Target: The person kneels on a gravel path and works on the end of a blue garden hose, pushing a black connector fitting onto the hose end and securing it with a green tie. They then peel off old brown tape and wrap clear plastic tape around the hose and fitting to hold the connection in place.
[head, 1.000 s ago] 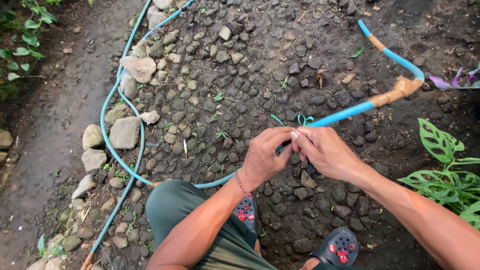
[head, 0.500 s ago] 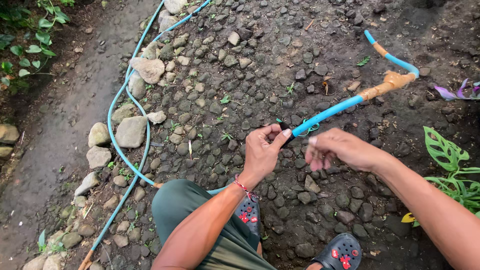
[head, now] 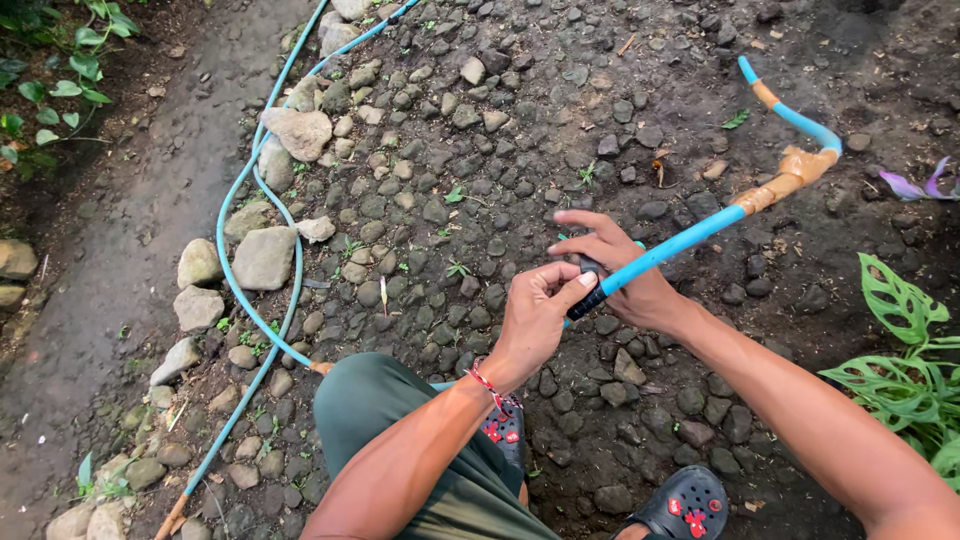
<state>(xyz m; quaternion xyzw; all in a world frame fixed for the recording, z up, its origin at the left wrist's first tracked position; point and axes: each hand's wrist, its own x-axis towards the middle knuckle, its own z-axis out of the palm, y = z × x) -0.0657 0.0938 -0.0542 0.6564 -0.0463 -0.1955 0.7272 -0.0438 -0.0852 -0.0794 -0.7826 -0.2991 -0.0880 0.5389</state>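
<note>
My left grip (head: 540, 310) is closed on the black end piece (head: 590, 300) of the blue hose (head: 680, 243), thumb and fingers pinched round it, while my right grip (head: 625, 270) lies under and behind the hose with its fingers spread loosely, cupping rather than clamping. Half a second ago my hands were apart, the right one hanging free of the hose; now both meet at the black end and the hose rests across my right palm. From there the hose rises to the far right, through a stretch wrapped in brownish tape (head: 785, 180), then bends back. A second run of blue hose (head: 255, 250) loops along the left, past pale larger stones (head: 262, 255). The ground (head: 480, 130) is dark packed pebbles and soil, with a bare dirt path (head: 130, 230) at far left. Green leaves (head: 900, 350) crowd the right edge, and my dark clogs (head: 685, 505) sit near, below my green trouser knee (head: 400, 410).
</note>
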